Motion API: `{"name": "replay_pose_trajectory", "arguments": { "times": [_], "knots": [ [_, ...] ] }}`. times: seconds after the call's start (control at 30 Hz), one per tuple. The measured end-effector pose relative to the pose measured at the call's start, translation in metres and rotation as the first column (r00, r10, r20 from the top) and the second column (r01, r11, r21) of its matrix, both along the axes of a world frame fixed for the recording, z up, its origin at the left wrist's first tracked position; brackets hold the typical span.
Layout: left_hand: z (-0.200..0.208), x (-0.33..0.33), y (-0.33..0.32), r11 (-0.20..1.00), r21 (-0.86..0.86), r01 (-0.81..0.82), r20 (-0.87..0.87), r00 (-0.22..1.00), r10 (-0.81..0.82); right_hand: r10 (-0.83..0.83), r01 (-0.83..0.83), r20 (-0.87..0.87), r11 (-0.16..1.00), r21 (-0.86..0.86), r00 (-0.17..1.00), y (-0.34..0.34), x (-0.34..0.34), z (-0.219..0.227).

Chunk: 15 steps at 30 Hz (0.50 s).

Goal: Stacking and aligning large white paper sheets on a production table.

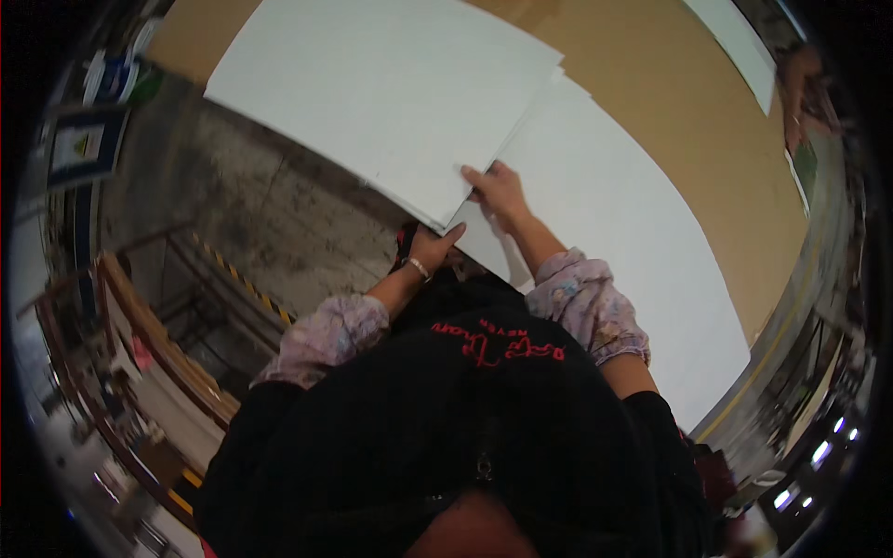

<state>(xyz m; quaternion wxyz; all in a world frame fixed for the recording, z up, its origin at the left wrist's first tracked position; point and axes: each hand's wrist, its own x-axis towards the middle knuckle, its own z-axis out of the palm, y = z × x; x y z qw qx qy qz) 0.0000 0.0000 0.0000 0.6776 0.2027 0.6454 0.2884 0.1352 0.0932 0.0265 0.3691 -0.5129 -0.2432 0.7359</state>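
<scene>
A large white sheet point(372, 102) lies at the far left, overlapping a second white sheet point(623, 251) on the right. My right hand point(499, 192) grips the near right edge of the upper sheet, thumb on top and fingers partly hidden beneath. At the near corner, my left hand point(433, 247) has its thumb against the edge; its other fingers are mostly out of sight below. Both hands are close together, just in front of my body.
Brown board point(688, 121) extends under and beyond the white sheets. To the left are a worn floor point(251, 186), a framed warning sign point(86, 146) and a brown metal rack point(158, 344). What looks like another person's arm point(796, 93) shows at the far right.
</scene>
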Motion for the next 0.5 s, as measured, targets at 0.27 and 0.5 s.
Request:
{"name": "replay_pose_trajectory", "arguments": {
  "times": [0.27,0.5],
  "knots": [
    [-0.028,0.014,-0.008,0.982,0.043,-0.185,-0.031,0.982,0.186,0.11,-0.11,0.215,0.994,-0.012,0.97,0.006,0.009,-0.011],
    [-0.02,0.017,-0.004,0.987,0.012,-0.162,-0.076,0.984,0.163,0.037,-0.05,0.186,0.997,0.066,0.982,0.007,0.011,-0.006]
  ]
}}
